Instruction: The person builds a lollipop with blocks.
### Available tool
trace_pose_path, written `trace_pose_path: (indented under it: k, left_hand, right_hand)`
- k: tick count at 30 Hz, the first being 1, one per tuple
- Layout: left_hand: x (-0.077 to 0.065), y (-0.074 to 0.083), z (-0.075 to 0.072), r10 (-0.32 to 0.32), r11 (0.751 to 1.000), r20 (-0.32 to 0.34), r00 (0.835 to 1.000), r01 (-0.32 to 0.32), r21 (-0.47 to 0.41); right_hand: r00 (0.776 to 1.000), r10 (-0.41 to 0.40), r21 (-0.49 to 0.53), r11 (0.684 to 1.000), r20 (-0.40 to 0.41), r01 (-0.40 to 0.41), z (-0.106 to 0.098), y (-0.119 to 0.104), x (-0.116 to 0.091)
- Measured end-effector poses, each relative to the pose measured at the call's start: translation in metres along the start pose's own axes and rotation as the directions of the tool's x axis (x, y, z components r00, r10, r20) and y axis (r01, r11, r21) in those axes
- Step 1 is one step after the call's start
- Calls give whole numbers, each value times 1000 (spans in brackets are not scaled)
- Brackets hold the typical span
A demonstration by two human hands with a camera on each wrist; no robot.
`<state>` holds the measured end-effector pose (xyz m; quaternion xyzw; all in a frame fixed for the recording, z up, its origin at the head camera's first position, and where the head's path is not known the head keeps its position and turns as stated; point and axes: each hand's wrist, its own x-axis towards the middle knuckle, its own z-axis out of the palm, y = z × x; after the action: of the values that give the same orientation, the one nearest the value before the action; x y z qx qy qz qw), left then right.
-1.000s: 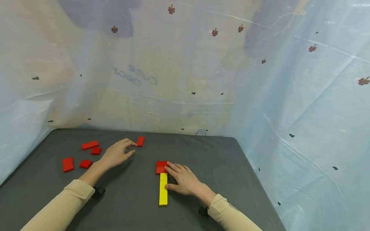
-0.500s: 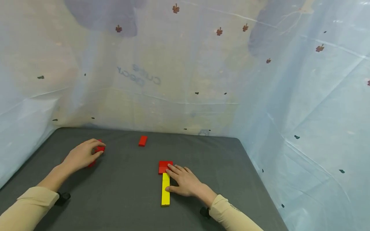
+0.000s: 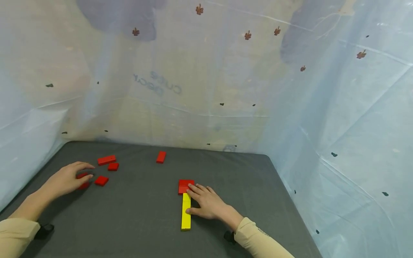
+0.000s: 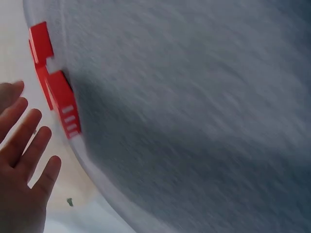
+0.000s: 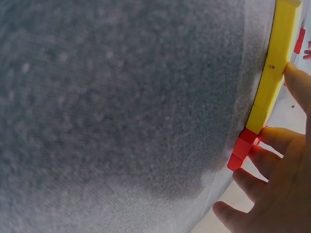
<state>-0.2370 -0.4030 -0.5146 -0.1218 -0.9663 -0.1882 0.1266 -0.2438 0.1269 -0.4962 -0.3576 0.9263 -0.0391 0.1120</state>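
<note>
My left hand (image 3: 66, 180) hovers at the table's left side, fingers apart and nothing held. It partly hides a red block (image 3: 84, 186) behind its thumb and fingers. A small red block (image 3: 101, 180) lies just right of the thumb. In the left wrist view the spread fingers show near red blocks (image 4: 64, 102). My right hand (image 3: 208, 203) lies with extended fingers beside a yellow strip (image 3: 185, 220) and the red blocks (image 3: 186, 182) at its far end. Its thumb touches the strip and its fingertips touch the red blocks, also seen in the right wrist view.
Beyond the left hand lie a longer red block (image 3: 107, 160) and a small red one (image 3: 113, 167). Another red block (image 3: 161, 157) is near the back edge of the dark grey table (image 3: 138, 215). A translucent plastic sheet (image 3: 193, 82) hangs behind and to the right.
My left hand has moved left, from beside the far red block, past the small red blocks, to the leftmost one. The right hand stays in place; the head view has shifted slightly.
</note>
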Motion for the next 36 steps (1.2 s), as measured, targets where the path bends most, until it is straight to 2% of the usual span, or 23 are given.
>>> trace_pose_path:
  k: [5, 12, 23, 29, 32, 36]
  left_hand:
    - [-7, -7, -1, 6, 1000, 34, 999, -6, 14]
    - [-13, -14, 1, -29, 999, 109, 994, 26, 30]
    - [-14, -11, 2, -50, 999, 119, 992, 49, 12]
    - [-14, -7, 3, -52, 999, 83, 995, 52, -3]
    - [-14, -2, 5, -29, 1000, 26, 999, 29, -12]
    - [-11, 11, 7, 6, 1000, -48, 999, -8, -30]
  right_hand:
    - [1000, 1, -2, 1000, -5, -1, -1, 1, -1]
    - [1000, 5, 1, 1000, -6, -5, 0, 3, -1]
    - [1000, 12, 14, 1000, 5, -12, 0, 2, -2]
    - [1000, 11, 8, 1000, -1, -11, -3, 2, -1]
    - [1000, 5, 1, 1000, -3, -5, -1, 1, -1]
    - [1000, 5, 0, 1000, -4, -5, 1, 0, -1]
